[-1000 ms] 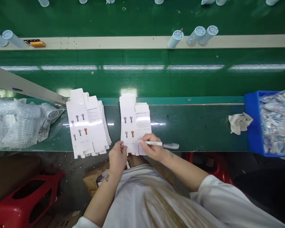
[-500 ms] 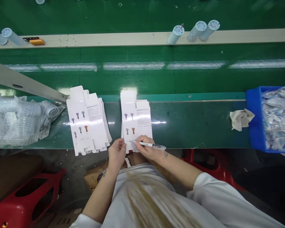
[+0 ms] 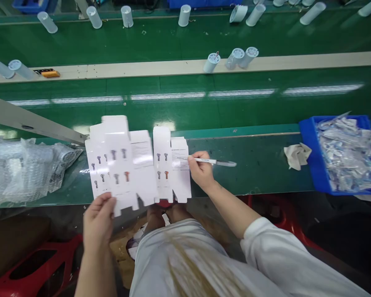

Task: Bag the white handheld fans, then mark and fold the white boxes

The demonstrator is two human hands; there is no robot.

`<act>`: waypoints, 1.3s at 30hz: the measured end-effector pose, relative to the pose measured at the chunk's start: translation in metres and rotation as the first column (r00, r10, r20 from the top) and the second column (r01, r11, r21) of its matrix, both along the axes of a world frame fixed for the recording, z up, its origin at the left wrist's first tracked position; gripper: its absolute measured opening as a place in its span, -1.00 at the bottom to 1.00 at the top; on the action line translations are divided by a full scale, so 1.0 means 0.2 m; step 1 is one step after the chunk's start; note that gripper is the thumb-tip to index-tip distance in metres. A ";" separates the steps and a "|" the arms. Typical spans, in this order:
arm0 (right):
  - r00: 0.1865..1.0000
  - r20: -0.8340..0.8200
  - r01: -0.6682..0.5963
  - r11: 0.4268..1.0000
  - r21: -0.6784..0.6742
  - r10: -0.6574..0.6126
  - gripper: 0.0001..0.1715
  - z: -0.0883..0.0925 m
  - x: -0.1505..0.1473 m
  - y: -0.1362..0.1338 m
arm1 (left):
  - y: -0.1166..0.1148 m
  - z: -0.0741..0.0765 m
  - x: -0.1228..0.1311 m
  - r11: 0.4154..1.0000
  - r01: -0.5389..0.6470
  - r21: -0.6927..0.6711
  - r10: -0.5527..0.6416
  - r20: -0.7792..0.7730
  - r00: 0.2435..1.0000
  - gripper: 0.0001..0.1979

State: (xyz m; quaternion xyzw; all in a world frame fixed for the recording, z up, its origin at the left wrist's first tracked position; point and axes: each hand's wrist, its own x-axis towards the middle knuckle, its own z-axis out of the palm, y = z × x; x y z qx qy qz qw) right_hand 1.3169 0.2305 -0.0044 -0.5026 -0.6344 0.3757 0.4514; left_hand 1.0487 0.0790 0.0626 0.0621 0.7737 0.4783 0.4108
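My left hand pinches the lower left corner of a flattened white box printed with small handheld fans. That box is raised over the left stack of flat boxes and hides much of it. A second stack of flat boxes lies to its right at the table's front edge. Closed around a white pen, my right hand rests at the right edge of this second stack. The pen's tip points left over the printed text on the top box.
Bubble-wrapped items lie at the left, below a pale slanted bar. At the right are a crumpled cloth and a blue bin of bagged parts. Several white cylinders stand farther back; red stools are below.
My left hand has moved left, now holding a flat box over the left stack. My right hand has shifted up and right with the pen. The camera view has tilted up.
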 end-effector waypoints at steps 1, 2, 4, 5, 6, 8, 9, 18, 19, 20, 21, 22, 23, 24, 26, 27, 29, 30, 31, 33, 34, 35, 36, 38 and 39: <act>0.998 0.055 -0.031 0.998 0.054 0.028 -0.77 -0.01 -0.02 0.03 | -0.02 0.00 -0.08 0.999 -0.044 0.019 0.045 -0.051 0.998 -0.60; 0.994 0.091 -0.069 0.993 0.096 0.060 -0.77 -0.03 -0.04 0.05 | -0.04 -0.01 -0.16 0.998 -0.064 0.026 0.067 -0.100 0.993 -0.60; 0.979 0.133 -0.171 0.979 0.112 0.156 -0.78 -0.05 -0.08 0.06 | -0.08 -0.05 -0.28 0.998 -0.050 -0.041 0.038 -0.243 0.969 -0.62; 0.973 0.142 -0.200 0.974 0.105 0.184 -0.78 -0.07 -0.09 0.06 | -0.10 -0.07 -0.31 0.993 -0.033 -0.113 -0.010 -0.356 0.935 -0.61; 0.969 0.150 -0.210 0.973 0.095 0.195 -0.78 -0.08 -0.10 0.06 | -0.11 -0.09 -0.32 0.983 -0.027 -0.181 -0.067 -0.495 0.866 -0.60; 0.966 0.168 -0.210 0.974 0.082 0.195 -0.78 -0.09 -0.10 0.05 | -0.13 -0.14 -0.28 0.973 -0.024 -0.230 -0.163 -0.755 0.636 -0.59; 0.965 0.178 -0.211 0.974 0.081 0.194 -0.78 -0.10 -0.10 0.05 | -0.13 -0.16 -0.23 0.977 0.014 -0.211 -0.187 -0.831 0.524 -0.61; 0.973 0.175 -0.176 0.975 0.137 0.151 -0.81 -0.10 -0.07 0.05 | 0.05 -0.38 0.42 0.696 0.664 -0.274 -0.707 -0.421 0.568 -0.64; 0.983 0.146 -0.133 0.979 0.153 0.111 -0.83 -0.08 -0.05 0.02 | 0.07 -0.40 0.45 0.690 0.665 -0.285 -0.717 -0.396 0.574 -0.66; 0.990 0.118 -0.098 0.982 0.160 0.080 -0.84 -0.06 -0.04 -0.01 | 0.07 -0.41 0.46 0.692 0.664 -0.283 -0.717 -0.372 0.589 -0.70; 0.992 0.100 -0.089 0.984 0.157 0.073 -0.86 -0.04 -0.03 -0.06 | 0.08 -0.42 0.47 0.704 0.656 -0.272 -0.707 -0.359 0.610 -0.74; 0.990 0.099 -0.114 0.983 0.144 0.100 -0.88 -0.03 -0.01 -0.11 | 0.07 -0.42 0.47 0.722 0.642 -0.257 -0.688 -0.358 0.631 -0.77; 0.981 0.114 -0.172 0.977 0.122 0.158 -0.89 -0.01 0.00 -0.17 | 0.07 -0.42 0.47 0.742 0.624 -0.245 -0.667 -0.367 0.648 -0.79; 0.962 0.140 -0.246 0.965 0.091 0.232 -0.89 -0.01 0.00 -0.22 | 0.06 -0.42 0.47 0.760 0.607 -0.234 -0.646 -0.381 0.662 -0.80; 0.912 0.199 -0.371 0.929 0.020 0.360 -0.88 0.00 0.00 -0.31 | 0.05 -0.41 0.47 0.783 0.587 -0.208 -0.616 -0.393 0.683 -0.80; 0.892 0.223 -0.403 0.915 -0.007 0.394 -0.87 -0.01 -0.01 -0.35 | 0.04 -0.41 0.47 0.791 0.582 -0.189 -0.605 -0.383 0.698 -0.81; 0.883 0.246 -0.404 0.914 -0.034 0.399 -0.85 -0.03 -0.03 -0.37 | 0.04 -0.41 0.47 0.809 0.571 -0.141 -0.581 -0.342 0.739 -0.82; 0.889 0.249 -0.386 0.922 -0.041 0.384 -0.85 -0.05 -0.05 -0.38 | 0.04 -0.40 0.47 0.818 0.562 -0.117 -0.568 -0.314 0.761 -0.82; 0.898 0.248 -0.366 0.930 -0.045 0.365 -0.83 -0.06 -0.06 -0.37 | 0.04 -0.40 0.47 0.828 0.552 -0.096 -0.555 -0.283 0.783 -0.81; 0.909 0.241 -0.338 0.940 -0.054 0.341 -0.83 -0.08 -0.07 -0.37 | 0.04 -0.40 0.47 0.842 0.535 -0.062 -0.535 -0.217 0.817 -0.80; 0.910 0.237 -0.337 0.940 -0.055 0.340 -0.83 -0.09 -0.08 -0.36 | 0.05 -0.40 0.48 0.847 0.529 -0.051 -0.528 -0.187 0.828 -0.78; 0.908 0.234 -0.345 0.937 -0.054 0.347 -0.84 -0.09 -0.08 -0.37 | 0.05 -0.40 0.48 0.853 0.521 -0.040 -0.520 -0.160 0.839 -0.77; 0.907 0.225 -0.355 0.934 -0.050 0.356 -0.85 -0.09 -0.08 -0.37 | 0.06 -0.39 0.49 0.860 0.510 -0.030 -0.509 -0.133 0.850 -0.77; 0.923 0.174 -0.345 0.938 -0.028 0.344 -0.87 -0.07 -0.07 -0.37 | 0.06 -0.35 0.50 0.884 0.468 0.006 -0.466 -0.062 0.882 -0.76; 0.944 0.127 -0.307 0.952 -0.008 0.306 -0.87 -0.06 -0.06 -0.36 | 0.06 -0.32 0.49 0.898 0.438 0.033 -0.438 -0.018 0.899 -0.77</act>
